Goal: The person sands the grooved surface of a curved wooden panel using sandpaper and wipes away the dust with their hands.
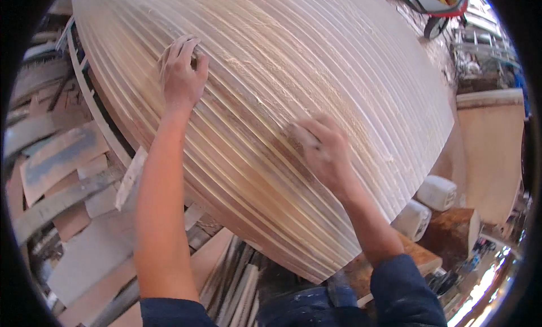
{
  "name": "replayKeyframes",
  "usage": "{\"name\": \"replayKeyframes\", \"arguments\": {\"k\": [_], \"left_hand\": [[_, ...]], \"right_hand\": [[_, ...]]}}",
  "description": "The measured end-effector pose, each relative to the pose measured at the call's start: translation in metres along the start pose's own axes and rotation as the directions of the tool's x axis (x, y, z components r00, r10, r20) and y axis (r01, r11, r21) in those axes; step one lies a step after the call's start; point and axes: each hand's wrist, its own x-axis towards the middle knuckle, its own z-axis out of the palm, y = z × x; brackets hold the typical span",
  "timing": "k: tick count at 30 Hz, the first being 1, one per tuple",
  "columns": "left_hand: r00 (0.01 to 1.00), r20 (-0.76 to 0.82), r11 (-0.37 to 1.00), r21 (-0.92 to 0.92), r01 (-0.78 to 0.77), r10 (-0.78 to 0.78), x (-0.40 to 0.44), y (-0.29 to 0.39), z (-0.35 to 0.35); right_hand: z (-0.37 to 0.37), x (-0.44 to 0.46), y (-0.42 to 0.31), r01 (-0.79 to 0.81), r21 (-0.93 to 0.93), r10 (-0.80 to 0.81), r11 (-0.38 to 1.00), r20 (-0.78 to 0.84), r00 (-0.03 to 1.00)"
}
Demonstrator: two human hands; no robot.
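A large curved panel of pale wooden strips (pixel 271 61), ridged lengthwise and coated with light dust, spreads out in front of me. Against its upper left part, my left hand (pixel 183 75) presses with curled fingers powdered white. What lies under those fingers, if anything, is hidden. Nearer the middle of the panel is my right hand (pixel 324 146), closed and a little blurred by motion. Its dusty fingers bend down onto the ridges, and whatever they grip cannot be made out.
Scrap boards and sheets (pixel 84 248) lie piled at the left and below. On the right are white plastic jugs (pixel 436 192), a wooden block (pixel 451 231) and a curved wooden panel (pixel 490 157). A wheeled red-and-white machine (pixel 443 5) stands at the upper right.
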Motion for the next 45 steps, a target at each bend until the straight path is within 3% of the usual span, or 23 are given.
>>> {"name": "replayKeyframes", "arguments": {"k": [1, 6, 8, 10, 12, 14, 20, 24, 28, 34, 36, 37, 41, 45], "left_hand": [[1.0, 0.003, 1.0, -0.016, 0.005, -0.005, -0.001, 0.0, 0.0], [0.999, -0.029, 0.999, 0.029, 0.043, -0.042, -0.003, -0.004, 0.004], [0.998, -0.029, 0.998, 0.026, 0.062, -0.062, -0.005, -0.004, 0.004], [0.998, -0.009, 0.994, 0.085, 0.068, -0.068, -0.006, -0.004, 0.006], [0.997, 0.0, 0.995, 0.062, 0.083, -0.083, -0.005, -0.003, 0.007], [0.994, 0.006, 0.993, 0.059, 0.106, -0.107, -0.004, -0.004, 0.005], [0.995, -0.036, 0.995, 0.011, 0.095, -0.094, -0.006, -0.002, 0.009], [0.995, -0.056, 0.995, 0.033, 0.09, -0.088, -0.009, -0.006, 0.011], [0.995, -0.05, 0.995, 0.052, 0.089, -0.086, -0.009, -0.006, 0.012], [0.995, -0.064, 0.997, 0.032, 0.077, -0.075, -0.008, -0.007, 0.011], [0.994, -0.053, 0.995, 0.018, 0.094, -0.093, -0.011, -0.004, 0.012], [0.993, -0.043, 0.994, 0.011, 0.106, -0.106, -0.009, -0.005, 0.011], [0.996, -0.057, 0.995, 0.068, 0.074, -0.07, -0.01, -0.008, 0.012], [0.997, -0.021, 0.997, 0.02, 0.079, -0.079, -0.01, -0.005, 0.01]], "right_hand": [[-0.013, -0.014, 0.002, -0.054, -0.017, 0.054, 0.998, 0.021, 0.998], [0.004, 0.007, 0.01, 0.128, -0.057, -0.13, 0.99, -0.025, 0.991], [0.023, 0.032, 0.006, 0.222, 0.022, -0.221, 0.975, -0.031, 0.975], [0.017, 0.026, 0.0, 0.217, 0.04, -0.217, 0.975, 0.01, 0.976], [0.005, -0.003, 0.012, 0.21, -0.085, -0.207, 0.974, 0.049, 0.977], [0.007, -0.005, 0.025, 0.277, -0.043, -0.276, 0.96, 0.023, 0.961], [0.004, 0.015, 0.011, 0.308, -0.141, -0.282, 0.941, 0.176, 0.943], [0.008, 0.005, 0.021, 0.34, -0.119, -0.33, 0.933, 0.094, 0.939], [0.011, 0.02, 0.006, 0.307, -0.045, -0.299, 0.951, 0.131, 0.945], [0.007, 0.013, 0.014, 0.34, -0.148, -0.313, 0.929, 0.18, 0.933], [0.016, 0.029, 0.009, 0.375, -0.027, -0.367, 0.927, 0.156, 0.917], [0.007, 0.021, 0.011, 0.34, -0.104, -0.313, 0.935, 0.215, 0.925], [-0.001, -0.007, 0.029, 0.329, -0.078, -0.311, 0.941, 0.184, 0.932], [0.017, 0.024, 0.018, 0.38, -0.047, -0.367, 0.924, 0.168, 0.915]]}}
